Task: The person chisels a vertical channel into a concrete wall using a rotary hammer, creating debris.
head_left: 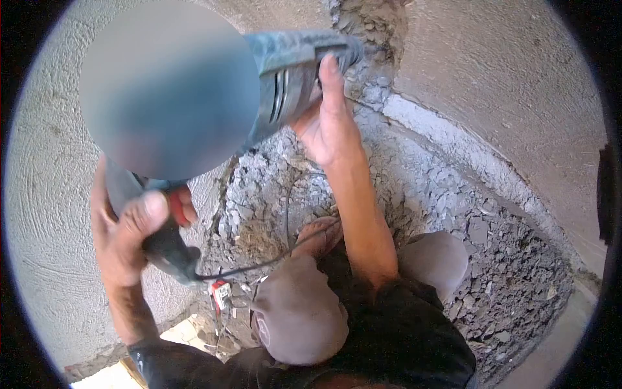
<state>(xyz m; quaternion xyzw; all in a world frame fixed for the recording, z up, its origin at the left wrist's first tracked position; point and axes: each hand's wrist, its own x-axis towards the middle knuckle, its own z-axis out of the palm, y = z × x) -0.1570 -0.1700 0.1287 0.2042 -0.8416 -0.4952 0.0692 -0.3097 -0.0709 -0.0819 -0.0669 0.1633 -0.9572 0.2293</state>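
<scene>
A blue-green hammer drill (285,78) lies across the upper view, its front end toward the broken corner of the wall. A round blur hides much of its rear body. My left hand (133,227) is wrapped round the rear handle (170,249), beside the red trigger (177,207). Farther forward, my right hand (330,126) holds the body from below near the chuck (353,52), its thumb pointing up along the side. From the handle's base a dark power cord (253,266) runs off past my foot (321,235).
Chipped grey rubble (414,175) covers the floor around my bent knees (301,318). A pale ledge (447,133) runs along the right wall (492,71). Rough plaster covers the left wall (55,194). A small red-and-white object (221,295) lies near the cord.
</scene>
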